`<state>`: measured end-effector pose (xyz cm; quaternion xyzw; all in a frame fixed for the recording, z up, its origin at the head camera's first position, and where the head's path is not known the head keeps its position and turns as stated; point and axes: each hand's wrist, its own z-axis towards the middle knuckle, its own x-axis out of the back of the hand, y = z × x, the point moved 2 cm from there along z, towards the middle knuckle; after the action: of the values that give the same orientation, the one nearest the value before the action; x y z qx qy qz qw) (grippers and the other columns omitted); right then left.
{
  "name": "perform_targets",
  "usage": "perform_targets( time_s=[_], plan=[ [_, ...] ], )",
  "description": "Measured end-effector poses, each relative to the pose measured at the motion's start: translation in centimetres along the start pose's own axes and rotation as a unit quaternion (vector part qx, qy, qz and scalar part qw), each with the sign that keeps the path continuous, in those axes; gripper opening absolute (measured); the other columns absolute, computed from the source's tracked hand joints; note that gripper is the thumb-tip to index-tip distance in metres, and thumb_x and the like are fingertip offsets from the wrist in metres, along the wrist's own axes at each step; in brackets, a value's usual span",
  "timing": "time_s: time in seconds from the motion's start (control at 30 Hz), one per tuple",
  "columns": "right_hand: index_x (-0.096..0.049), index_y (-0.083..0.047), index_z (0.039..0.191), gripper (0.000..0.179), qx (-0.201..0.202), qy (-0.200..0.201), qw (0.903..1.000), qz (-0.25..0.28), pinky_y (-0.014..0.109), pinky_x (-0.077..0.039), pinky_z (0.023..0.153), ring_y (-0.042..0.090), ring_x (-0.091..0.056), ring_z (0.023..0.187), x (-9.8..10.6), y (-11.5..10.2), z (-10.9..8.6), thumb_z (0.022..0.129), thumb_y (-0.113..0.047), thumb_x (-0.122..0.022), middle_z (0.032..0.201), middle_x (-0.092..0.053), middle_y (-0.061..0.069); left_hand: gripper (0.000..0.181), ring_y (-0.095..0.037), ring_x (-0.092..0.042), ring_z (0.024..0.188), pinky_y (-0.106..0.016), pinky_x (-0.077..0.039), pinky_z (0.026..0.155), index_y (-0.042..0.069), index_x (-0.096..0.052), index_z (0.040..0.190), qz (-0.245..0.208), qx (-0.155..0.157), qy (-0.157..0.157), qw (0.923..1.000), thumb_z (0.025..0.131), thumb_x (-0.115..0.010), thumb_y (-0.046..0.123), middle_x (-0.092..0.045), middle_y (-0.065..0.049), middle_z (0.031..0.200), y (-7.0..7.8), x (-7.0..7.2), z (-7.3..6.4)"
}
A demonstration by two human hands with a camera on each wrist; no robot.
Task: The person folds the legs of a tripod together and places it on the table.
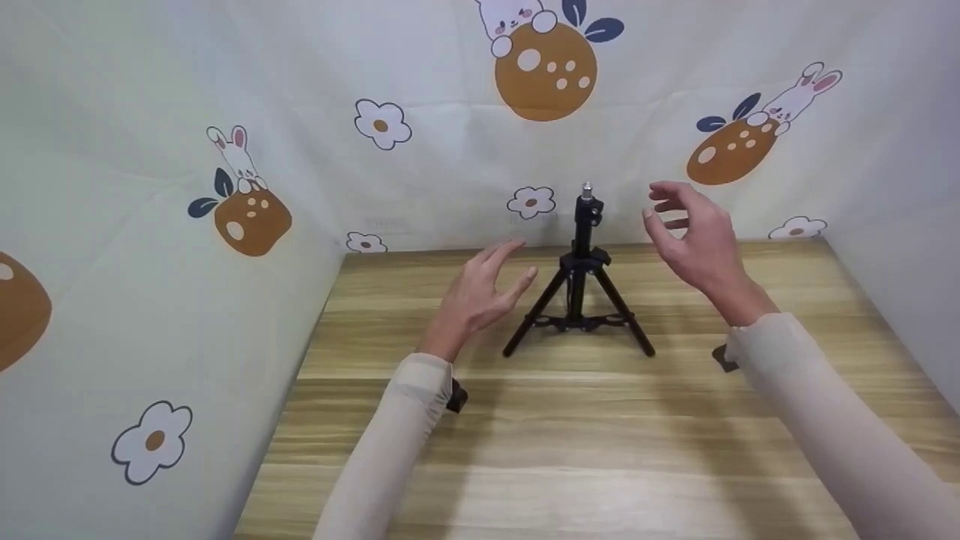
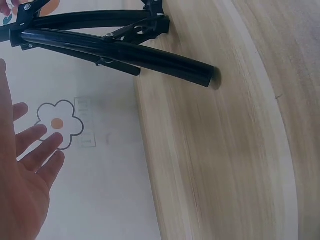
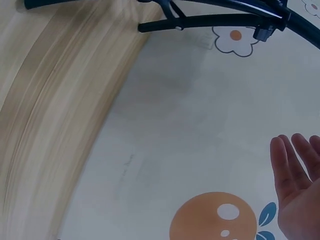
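A small black tripod stand (image 1: 576,285) stands upright on the wooden tabletop (image 1: 570,435), its legs spread and a silver screw stud at its top. To its left is my left hand (image 1: 480,291), fingers loosely extended and thumb apart, touching nothing. My right hand (image 1: 697,236) hovers at the upper right of the stand, fingers gently bent, with a gap between it and the column. The left wrist view shows the tripod's legs (image 2: 120,52) close beyond the relaxed left hand (image 2: 25,170). In the right wrist view, the right hand (image 3: 300,185) is apart from the black legs (image 3: 215,21).
A pale cloth (image 1: 435,180) printed with rabbits, oranges and flowers hangs behind the table. More of this cloth (image 1: 150,315) covers the left side, and a pale panel (image 1: 892,202) borders the right. Small black pieces sit at both wrists.
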<state>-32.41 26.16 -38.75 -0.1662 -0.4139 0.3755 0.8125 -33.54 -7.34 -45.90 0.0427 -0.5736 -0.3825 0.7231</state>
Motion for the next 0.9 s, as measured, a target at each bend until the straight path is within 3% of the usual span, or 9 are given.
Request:
perform_targets(
  time_s=[0.17,0.3,0.47,0.67,0.9],
  plan=[
    [-0.070,-0.011,0.137,0.037,0.014,0.005,0.9996,0.023,0.003,-0.057,0.083,0.026,-0.077,0.108,-0.1,-0.8,0.0,0.105,-0.028,-0.070,0.125,-0.079,0.007,0.074,-0.027,-0.059,0.144,-0.051,-0.052,0.123,0.028,-0.047,0.163,-0.008,0.005,0.005,0.9999,0.105,-0.047,0.074,-0.055,-0.002,0.164,-0.2,-0.2,-0.4],
    [-0.070,-0.011,0.138,0.037,0.021,0.002,0.9997,0.012,0.005,-0.058,0.085,0.023,-0.077,0.108,-0.2,-1.1,0.0,0.105,-0.028,-0.070,0.126,-0.079,0.005,0.075,-0.029,-0.066,0.134,-0.050,-0.059,0.114,0.025,-0.046,0.163,-0.037,0.008,0.019,0.9991,0.105,-0.049,0.072,-0.060,-0.005,0.159,-0.5,-0.3,-0.5],
    [-0.071,-0.010,0.136,0.035,0.038,0.008,0.9992,0.011,0.008,-0.058,0.091,0.024,-0.078,0.106,-0.4,-1.6,-0.2,0.105,-0.026,-0.070,0.125,-0.079,0.006,0.071,-0.032,-0.069,0.130,-0.046,-0.062,0.111,0.019,-0.047,0.162,-0.081,-0.003,0.028,0.9963,0.107,-0.055,0.063,-0.063,-0.008,0.154,-0.8,-0.7,-0.8],
    [-0.072,-0.010,0.135,0.033,0.048,0.009,0.9985,0.023,0.009,-0.059,0.093,0.022,-0.077,0.107,-0.6,-2.1,-0.1,0.105,-0.023,-0.070,0.126,-0.079,0.005,0.069,-0.029,-0.070,0.128,-0.041,-0.062,0.111,0.016,-0.047,0.161,-0.109,0.004,0.021,0.9938,0.108,-0.056,0.059,-0.065,-0.009,0.150,-0.9,-1.4,-1.5],
    [-0.073,-0.010,0.134,0.032,0.060,0.011,0.9975,0.036,0.014,-0.062,0.094,0.020,-0.077,0.106,-0.9,-2.6,-0.2,0.104,-0.020,-0.072,0.125,-0.079,0.004,0.065,-0.031,-0.071,0.126,-0.045,-0.064,0.109,0.017,-0.052,0.157,-0.146,0.009,0.010,0.9891,0.107,-0.060,0.058,-0.067,-0.008,0.146,-0.6,-2.1,-2.3]
  ],
)
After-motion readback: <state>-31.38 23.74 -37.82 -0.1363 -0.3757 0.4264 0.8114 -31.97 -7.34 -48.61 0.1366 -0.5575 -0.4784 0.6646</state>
